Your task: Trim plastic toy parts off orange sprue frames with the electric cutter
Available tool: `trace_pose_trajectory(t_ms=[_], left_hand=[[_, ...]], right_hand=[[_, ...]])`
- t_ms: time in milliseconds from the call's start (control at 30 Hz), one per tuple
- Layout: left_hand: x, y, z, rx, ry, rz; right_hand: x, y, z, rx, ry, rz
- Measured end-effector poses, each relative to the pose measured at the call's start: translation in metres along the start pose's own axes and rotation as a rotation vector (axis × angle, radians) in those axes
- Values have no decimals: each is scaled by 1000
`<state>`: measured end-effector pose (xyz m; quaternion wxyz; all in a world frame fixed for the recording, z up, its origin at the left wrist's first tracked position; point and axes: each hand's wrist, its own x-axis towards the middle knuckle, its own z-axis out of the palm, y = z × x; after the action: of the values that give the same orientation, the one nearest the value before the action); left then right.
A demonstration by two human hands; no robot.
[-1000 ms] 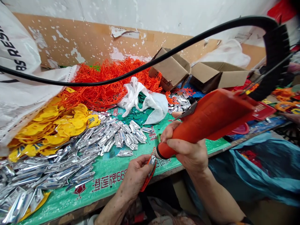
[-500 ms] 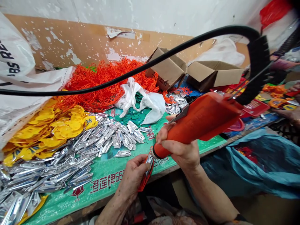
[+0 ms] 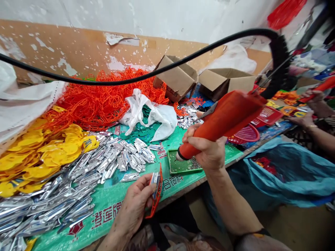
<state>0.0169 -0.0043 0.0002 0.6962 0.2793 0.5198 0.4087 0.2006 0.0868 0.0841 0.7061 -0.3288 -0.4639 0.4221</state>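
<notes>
**Orange tool held above green tray**

Head view: a long orange plastic power tool (image 3: pixel 222 122) is gripped by the right hand (image 3: pixel 209 151), fingers closed, tip over a small green mesh tray (image 3: pixel 180 166) on the bench (image 3: pixel 115 205). A flat orange-and-silver piece (image 3: pixel 156 190) is pinched in the left hand (image 3: pixel 136 205), just beside the tray.

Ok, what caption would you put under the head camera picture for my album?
Right hand aims an orange power tool at a green tray; left hand holds an orange frame.
</notes>
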Motion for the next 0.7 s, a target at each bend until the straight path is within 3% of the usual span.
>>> trace_pose_trajectory(t_ms=[200, 700], left_hand=[[-2, 4, 7, 79, 21, 57], [-2, 8, 10, -4, 66, 46]], right_hand=[[25, 34, -15, -122, 199, -65], [29, 57, -16, -137, 136, -62]])
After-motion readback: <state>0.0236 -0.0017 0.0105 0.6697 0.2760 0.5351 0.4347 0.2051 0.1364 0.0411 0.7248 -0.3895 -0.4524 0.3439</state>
